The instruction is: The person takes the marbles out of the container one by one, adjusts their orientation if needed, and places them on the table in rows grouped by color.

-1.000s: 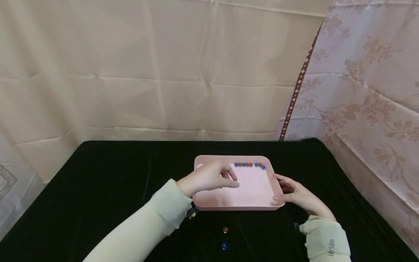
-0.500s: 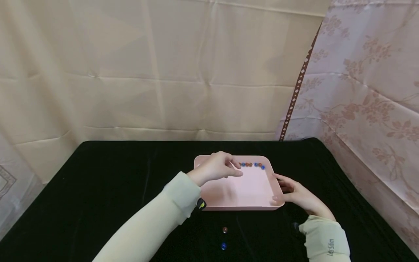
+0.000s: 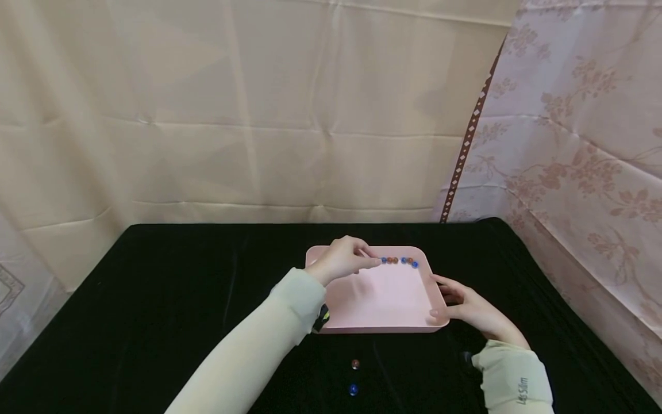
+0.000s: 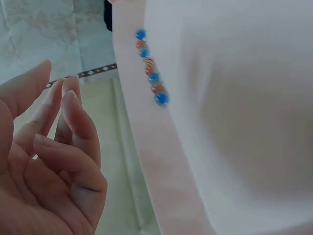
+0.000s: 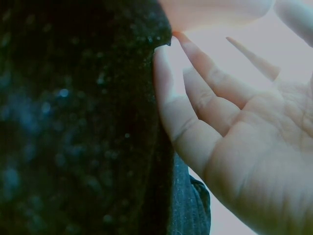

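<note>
A pink tray (image 3: 388,302) bears a row of blue and orange marbles (image 3: 395,260) along its far side, toward the right corner. Over the row's left end reaches my left hand (image 3: 341,261), its thumb close to the marbles and hiding some of them from the head view. In the left wrist view, that hand (image 4: 58,156) has its fingers loosely bent. A gap shows between thumb and fingers, with nothing held in it. My right hand (image 3: 468,305) grips the tray's right rim, thumb over the edge. The right wrist view shows its bent fingers (image 5: 188,107) against the tray's side.
In front of the tray, a brownish marble (image 3: 355,364) and a blue marble (image 3: 353,390) lie on the black cloth (image 3: 181,287) covering the table. A cream curtain (image 3: 233,115) hangs behind, and a floral curtain (image 3: 584,132) on the right.
My left hand has moved away from me and slightly right over the tray, up to the row, now covering its left end. My right hand has stayed at the rim.
</note>
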The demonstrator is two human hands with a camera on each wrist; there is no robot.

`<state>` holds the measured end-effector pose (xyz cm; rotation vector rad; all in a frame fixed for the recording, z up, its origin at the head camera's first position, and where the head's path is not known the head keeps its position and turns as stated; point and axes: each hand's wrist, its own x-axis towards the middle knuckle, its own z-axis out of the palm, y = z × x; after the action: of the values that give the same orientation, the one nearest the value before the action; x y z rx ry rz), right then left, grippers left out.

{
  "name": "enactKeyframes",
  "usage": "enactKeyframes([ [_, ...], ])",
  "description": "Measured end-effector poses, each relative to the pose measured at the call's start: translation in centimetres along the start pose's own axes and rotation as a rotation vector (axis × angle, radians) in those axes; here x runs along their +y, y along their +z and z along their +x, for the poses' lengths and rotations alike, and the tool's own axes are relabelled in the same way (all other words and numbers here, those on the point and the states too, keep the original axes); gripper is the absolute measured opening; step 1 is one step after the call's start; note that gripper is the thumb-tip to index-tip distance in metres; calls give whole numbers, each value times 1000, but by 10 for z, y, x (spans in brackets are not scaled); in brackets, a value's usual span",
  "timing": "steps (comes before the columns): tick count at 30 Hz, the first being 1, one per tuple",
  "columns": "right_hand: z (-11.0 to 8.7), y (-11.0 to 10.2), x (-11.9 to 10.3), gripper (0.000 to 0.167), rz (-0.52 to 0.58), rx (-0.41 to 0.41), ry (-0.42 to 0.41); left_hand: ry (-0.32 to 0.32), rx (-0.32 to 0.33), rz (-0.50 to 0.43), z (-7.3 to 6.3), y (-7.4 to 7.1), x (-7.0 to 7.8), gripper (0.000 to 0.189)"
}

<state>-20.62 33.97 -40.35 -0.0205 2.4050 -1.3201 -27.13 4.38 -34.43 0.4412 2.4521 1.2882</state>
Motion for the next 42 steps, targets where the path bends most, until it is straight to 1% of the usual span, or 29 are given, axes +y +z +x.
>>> enactKeyframes([
  [5,1,1,0,85,1,0,7,-12,10,2,9,2,-8,18],
  [10,2,1,-1,86,9,4,18,-36,17,7,16,3,-13,18],
  [15,2,1,-2,86,13,4,36,-61,25,25,20,4,-17,23],
  [20,3,2,-3,87,10,10,50,-58,20,42,23,5,-18,31],
  [26,3,2,-1,86,9,8,30,-73,26,40,25,7,-19,32],
  [29,3,2,0,85,12,8,21,-85,20,33,26,9,-21,34],
  [34,3,2,-1,85,15,6,12,-116,-2,5,29,13,-29,38],
  [38,3,2,-2,85,16,11,22,-142,-12,20,35,16,-33,40],
  [42,3,1,-2,85,15,9,29,-145,-16,53,37,18,-33,42],
])
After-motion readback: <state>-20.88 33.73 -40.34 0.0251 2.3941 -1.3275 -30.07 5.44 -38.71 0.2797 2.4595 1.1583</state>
